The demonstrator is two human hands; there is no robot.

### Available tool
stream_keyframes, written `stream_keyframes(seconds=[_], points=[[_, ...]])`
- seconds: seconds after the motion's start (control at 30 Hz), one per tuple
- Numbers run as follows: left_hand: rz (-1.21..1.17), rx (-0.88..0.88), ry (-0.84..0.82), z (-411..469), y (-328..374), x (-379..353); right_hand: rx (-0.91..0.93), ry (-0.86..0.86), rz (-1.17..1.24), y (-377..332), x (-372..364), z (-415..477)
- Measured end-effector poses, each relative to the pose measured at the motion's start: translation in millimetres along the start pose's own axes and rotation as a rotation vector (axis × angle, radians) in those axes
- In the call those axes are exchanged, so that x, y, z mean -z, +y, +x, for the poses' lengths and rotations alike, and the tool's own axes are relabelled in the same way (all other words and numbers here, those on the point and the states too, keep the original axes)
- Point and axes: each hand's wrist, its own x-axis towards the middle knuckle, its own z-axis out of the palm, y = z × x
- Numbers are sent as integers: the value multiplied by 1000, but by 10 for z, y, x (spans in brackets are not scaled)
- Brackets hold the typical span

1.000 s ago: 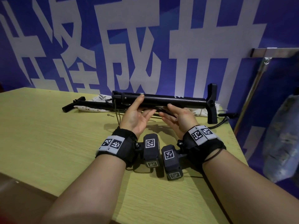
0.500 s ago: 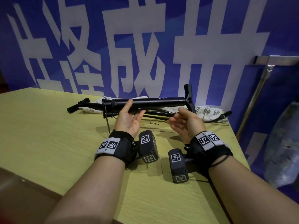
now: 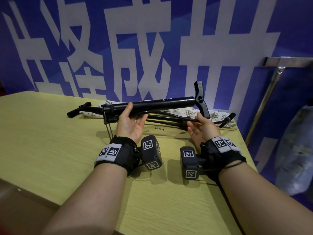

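Pump (image 3: 169, 103) raised over far edge of table (image 3: 50, 133). Your left hand (image 3: 130, 123) clasps barrel (image 3: 152, 105); right hand (image 3: 202, 128) pinches hose (image 3: 176, 115). Barrel rigid, smooth, likely slippery: grip mid-length. Hose limp: support along run.

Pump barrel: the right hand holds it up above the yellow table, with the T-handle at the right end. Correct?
Not quite. The head view shows the left hand holding the pump barrel; the right hand pinches the hose. The rest stands: it is above the yellow table, with the T-handle at the right end.
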Motion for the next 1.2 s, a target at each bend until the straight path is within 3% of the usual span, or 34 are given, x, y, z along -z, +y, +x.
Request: stream_keyframes(seconds=[0.27, 0.33, 0.47, 0.6, 0.77, 0.97, 1.2], points=[[14, -9, 47, 31, 2, 31, 20, -128, 26, -73, 13, -12], [11, -12, 57, 34, 1, 35, 65, -83, -102, -88, 11, -8], [0, -9, 47, 44, 10, 45, 363, 101, -500, -81, 20, 1], [26, -13, 35, 26, -18, 36, 489, 120, -605, -84, 31, -7], [99, -57, -8, 26, -24, 29, 465, 71, -639, -89, 38, -44], [251, 74, -111, -64, -230, -79, 404, -124, -719, 64, -97, -77], [280, 111, -45, -29, -206, -45, 215, -193, -742, 143, -72, -36]])
